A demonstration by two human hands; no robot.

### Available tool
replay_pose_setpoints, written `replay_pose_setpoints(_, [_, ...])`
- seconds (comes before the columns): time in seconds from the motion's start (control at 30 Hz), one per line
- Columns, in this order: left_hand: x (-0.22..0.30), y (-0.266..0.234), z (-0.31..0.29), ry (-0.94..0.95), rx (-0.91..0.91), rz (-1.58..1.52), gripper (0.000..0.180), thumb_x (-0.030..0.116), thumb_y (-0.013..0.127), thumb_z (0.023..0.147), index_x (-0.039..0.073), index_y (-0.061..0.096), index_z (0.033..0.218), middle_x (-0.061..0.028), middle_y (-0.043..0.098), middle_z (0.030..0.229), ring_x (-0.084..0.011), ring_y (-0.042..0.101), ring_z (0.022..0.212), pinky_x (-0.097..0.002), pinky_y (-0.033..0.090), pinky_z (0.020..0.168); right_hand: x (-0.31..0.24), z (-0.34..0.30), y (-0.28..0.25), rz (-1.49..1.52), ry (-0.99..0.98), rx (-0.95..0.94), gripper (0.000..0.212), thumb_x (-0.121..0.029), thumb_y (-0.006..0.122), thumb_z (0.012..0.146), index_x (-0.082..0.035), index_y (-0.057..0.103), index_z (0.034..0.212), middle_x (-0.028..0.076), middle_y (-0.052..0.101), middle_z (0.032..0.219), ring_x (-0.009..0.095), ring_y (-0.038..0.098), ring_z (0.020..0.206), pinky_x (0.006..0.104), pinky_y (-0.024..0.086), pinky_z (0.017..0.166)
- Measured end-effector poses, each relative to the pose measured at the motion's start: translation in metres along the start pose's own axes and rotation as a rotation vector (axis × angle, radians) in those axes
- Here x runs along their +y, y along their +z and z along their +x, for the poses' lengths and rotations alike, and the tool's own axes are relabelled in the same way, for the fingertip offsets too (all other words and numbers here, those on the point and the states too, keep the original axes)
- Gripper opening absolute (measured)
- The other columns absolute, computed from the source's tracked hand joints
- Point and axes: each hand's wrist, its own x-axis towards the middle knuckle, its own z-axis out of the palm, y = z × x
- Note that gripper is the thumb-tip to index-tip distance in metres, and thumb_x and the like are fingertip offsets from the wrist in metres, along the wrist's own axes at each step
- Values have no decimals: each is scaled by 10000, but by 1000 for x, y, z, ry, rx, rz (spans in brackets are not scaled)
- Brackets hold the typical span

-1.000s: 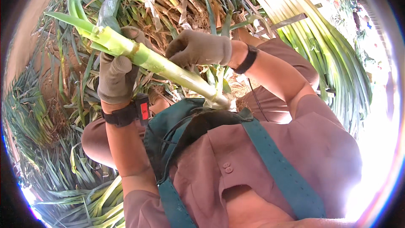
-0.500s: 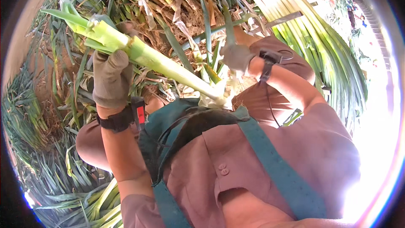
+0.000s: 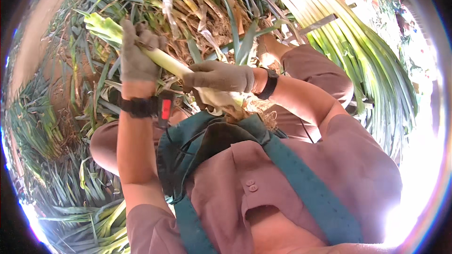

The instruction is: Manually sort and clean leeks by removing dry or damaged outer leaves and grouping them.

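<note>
A pale green leek (image 3: pixel 168 62) slants across my lap, its trimmed leafy top at the upper left and its lower end near my apron. My gloved left hand (image 3: pixel 139 55) is wrapped round the upper shaft, just below the leaves. Lower down, my gloved right hand (image 3: pixel 219 76) lies over the stalk with its fingers closed round it. Loose pale outer layers (image 3: pixel 217 98) hang beneath that hand, beside stringy roots (image 3: pixel 269 120). The right palm and part of the shaft are hidden.
Untrimmed leeks (image 3: pixel 202 4) with dry leaves and roots are heaped ahead of me. At the right, a bundle of cleaned leeks (image 3: pixel 348 42) rests by a metal bar (image 3: pixel 318 22). More leeks (image 3: pixel 35 122) lie on the left. A teal apron (image 3: pixel 188 134) covers my lap.
My right hand has come left from beside the far knee onto the leek's shaft. The leek has shifted slightly and turned in my left hand; pale layers now hang loose near its lower end.
</note>
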Motion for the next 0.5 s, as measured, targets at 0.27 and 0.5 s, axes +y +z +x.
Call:
replay_pose_setpoints(0.27, [131,-84,53,170,172,102,374,459,659,911,127,513,818,78,403,574,-111,405,489,-377,513,738,-16,39,28,122,-219,-53,640,-590,462,984,13,664,1057,5,615,854,90,536,810,272,461,717])
replay_pose_setpoints(0.5, [171,-176,122,159,256,284,341,432,606,957,112,526,872,41,419,577,-123,447,491,-369,543,611,-21,59,38,416,-123,44,771,-707,401,934,11,677,993,5,617,773,81,542,640,267,458,576])
